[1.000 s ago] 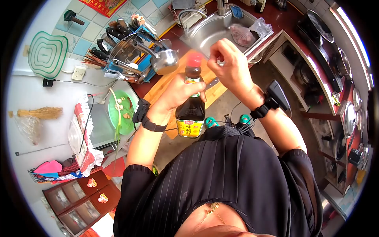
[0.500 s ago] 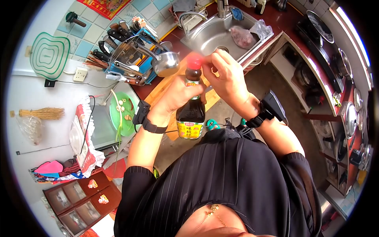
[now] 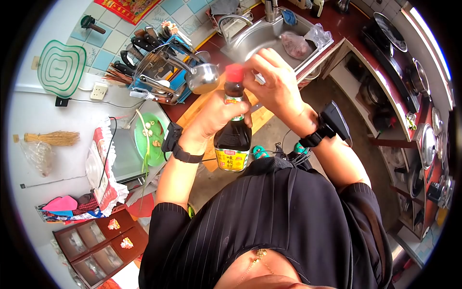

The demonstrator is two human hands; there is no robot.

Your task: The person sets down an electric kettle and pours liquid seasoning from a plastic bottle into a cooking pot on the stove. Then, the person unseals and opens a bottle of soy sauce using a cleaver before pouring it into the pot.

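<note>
A dark glass bottle [image 3: 232, 138] with a yellow label stands upright in my left hand [image 3: 215, 114], whose fingers wrap round it below the neck. The bottle's red cap [image 3: 234, 73] is on top. Beside the cap is my right hand [image 3: 274, 83], its fingers curled and pinched, the fingertips at the cap's right side. What the pinch holds, if anything, is too small to make out. Behind the bottle lies a wooden cutting board [image 3: 262, 117], partly covered by my hands.
A steel sink [image 3: 250, 44] holds a plastic bag of meat [image 3: 295, 45]. A small steel pot [image 3: 203, 78] sits by a rack of knives [image 3: 144, 41]. On the left is a green basket [image 3: 155, 144] with garlic and scallion. Pans line the right shelves.
My right hand first came down and left to the red cap, then rose slightly, staying beside it. My left hand keeps its hold on the bottle, and the cap has tilted slightly left.
</note>
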